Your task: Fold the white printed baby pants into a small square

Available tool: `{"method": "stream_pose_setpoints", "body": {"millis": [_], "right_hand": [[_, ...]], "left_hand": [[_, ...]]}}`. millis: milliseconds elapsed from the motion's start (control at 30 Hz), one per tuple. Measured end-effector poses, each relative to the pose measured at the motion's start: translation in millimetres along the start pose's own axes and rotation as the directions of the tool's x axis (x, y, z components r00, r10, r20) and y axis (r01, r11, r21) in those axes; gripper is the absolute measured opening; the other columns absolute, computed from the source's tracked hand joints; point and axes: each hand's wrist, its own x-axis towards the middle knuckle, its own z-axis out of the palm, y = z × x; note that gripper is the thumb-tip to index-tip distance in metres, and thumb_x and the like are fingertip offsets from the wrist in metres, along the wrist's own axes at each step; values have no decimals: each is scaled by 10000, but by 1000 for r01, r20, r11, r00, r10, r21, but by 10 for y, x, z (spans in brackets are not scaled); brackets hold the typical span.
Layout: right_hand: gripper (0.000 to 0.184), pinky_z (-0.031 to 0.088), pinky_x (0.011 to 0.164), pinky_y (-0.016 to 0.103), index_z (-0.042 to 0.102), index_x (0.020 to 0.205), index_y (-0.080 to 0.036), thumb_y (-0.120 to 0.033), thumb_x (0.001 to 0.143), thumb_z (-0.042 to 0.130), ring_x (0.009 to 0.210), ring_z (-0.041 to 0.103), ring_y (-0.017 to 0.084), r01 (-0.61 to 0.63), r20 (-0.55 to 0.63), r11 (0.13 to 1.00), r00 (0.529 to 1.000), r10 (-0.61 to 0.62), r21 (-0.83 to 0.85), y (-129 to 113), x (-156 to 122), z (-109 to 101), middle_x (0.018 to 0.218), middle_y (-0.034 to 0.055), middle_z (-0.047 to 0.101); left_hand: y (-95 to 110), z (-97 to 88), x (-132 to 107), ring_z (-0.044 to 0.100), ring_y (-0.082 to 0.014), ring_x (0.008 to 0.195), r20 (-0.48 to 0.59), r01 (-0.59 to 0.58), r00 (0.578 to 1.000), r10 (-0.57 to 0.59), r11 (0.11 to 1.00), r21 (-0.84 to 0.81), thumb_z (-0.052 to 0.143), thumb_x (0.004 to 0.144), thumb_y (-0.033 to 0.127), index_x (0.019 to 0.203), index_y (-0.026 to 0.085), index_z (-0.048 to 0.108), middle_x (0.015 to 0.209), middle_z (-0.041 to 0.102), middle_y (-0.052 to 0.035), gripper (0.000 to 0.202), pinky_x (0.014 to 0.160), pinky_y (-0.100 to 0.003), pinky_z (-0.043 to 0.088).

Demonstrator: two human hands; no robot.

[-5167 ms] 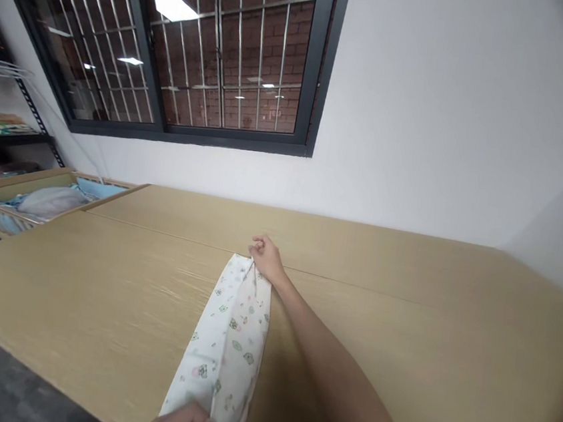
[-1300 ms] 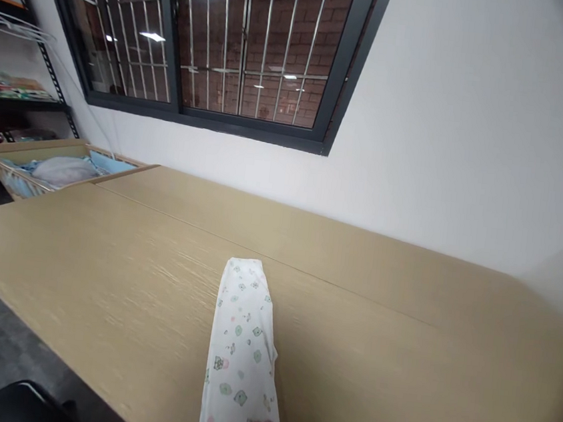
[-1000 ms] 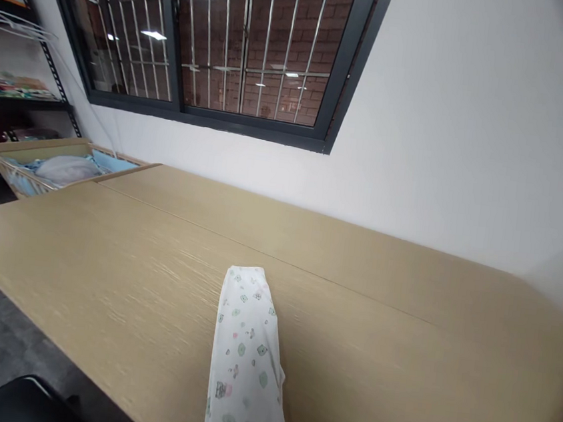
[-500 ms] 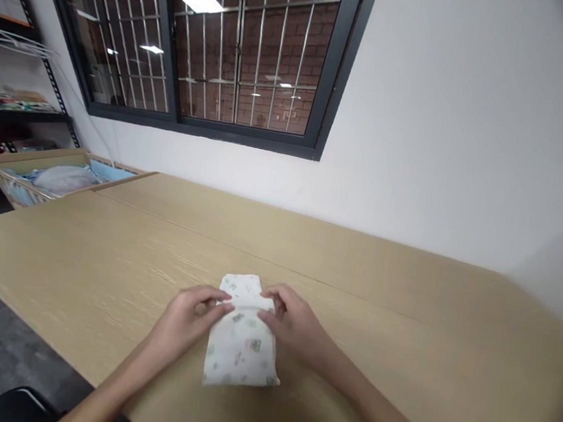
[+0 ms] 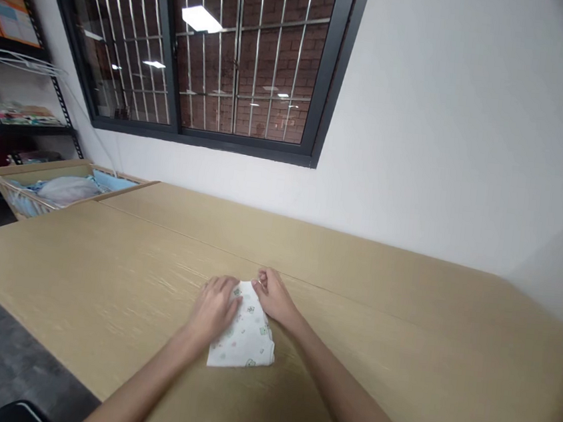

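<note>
A small white cloth with a pale green and pink print (image 5: pixel 246 338) lies folded into a short rectangle on the light wooden table (image 5: pixel 400 331). My left hand (image 5: pixel 214 309) rests on the cloth's far left part, fingers curled over its edge. My right hand (image 5: pixel 274 295) pinches the cloth's far right corner with bent fingers. Both forearms reach in from the bottom of the view.
An open cardboard box (image 5: pixel 44 176) holding pale blue and white fabric stands past the table's far left corner. A dark metal shelf (image 5: pixel 3 84) with papers lines the left wall. A barred window (image 5: pixel 217 56) and a white wall back the table.
The long strip of cloth has been folded over into a short rectangle. Both hands came back into view and moved to the cloth's far edge, pressing and pinching it.
</note>
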Motion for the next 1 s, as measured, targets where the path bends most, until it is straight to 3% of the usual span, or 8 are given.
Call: {"method": "stream_pose_setpoints", "body": {"millis": [67,133,200,300,400,633,833,1000], "right_hand": [[418,406,1072,447,511,1349,-145,-387,1015,447,1266,525,283,97,39,993,995,-95,-65,-153,-123,-108,1348,176,581],[518,324,1165,466,420,1484,-172,-444,1045,394,1410,414,289,255,182,962,955,-234,-99,-371,-294,-211,1517,166,472],[570,264,1212,457,339,1562,-208,-471,1058,372,1491,312,278,405,365,914,855,-368,-27,-596,-484,-268,1620,131,351],[611,244,1228,422,297,1593,-229,-468,1047,429,1527,247,255,520,541,837,660,-521,171,-816,-730,-243,1660,111,271],[622,216,1242,386,306,1592,-229,-457,1038,471,1530,241,222,512,586,804,565,-581,303,-832,-850,-145,1647,104,302],[564,153,1261,419,302,1594,-235,-420,1070,401,1532,231,199,478,634,838,570,-523,262,-573,-739,-25,1633,99,332],[582,121,1261,473,328,1584,-257,-488,1058,417,1529,247,230,558,614,816,594,-519,151,-356,-576,35,1638,101,313],[601,164,1250,512,317,1589,-262,-494,1047,433,1528,245,275,621,590,783,622,-516,31,-135,-303,107,1654,100,253]], "left_hand": [[185,88,-400,580,-308,1210,-4,-85,996,85,996,39,487,956,296,1256,176,623,1324,643,-132,350,1039,-506,462],[287,275,-815,584,-331,1229,-55,-233,966,254,939,252,528,932,307,1365,192,555,1355,628,-139,449,995,-501,505],[282,539,-1164,616,-382,1177,-88,-318,917,389,846,427,636,846,365,1386,201,555,1307,656,-163,571,903,-503,542],[140,944,-1480,623,-414,1157,-221,-264,888,402,842,471,715,755,420,1344,265,608,1201,707,-139,618,894,-538,535],[-13,1189,-1586,627,-427,1153,-269,-201,900,343,874,443,693,742,528,1315,286,638,1179,720,-128,625,860,-580,553],[-30,1214,-1603,700,-399,1002,-263,-225,878,400,830,511,693,754,609,1236,184,676,1095,753,-166,643,788,-527,586],[1,1102,-1587,678,-385,1085,-232,-258,874,426,814,521,647,812,618,1324,163,624,1180,734,-158,685,913,-502,542],[45,1014,-1548,635,-393,1172,-162,-244,904,396,788,565,636,804,662,1399,160,572,1326,676,-128,781,936,-489,529]]}}
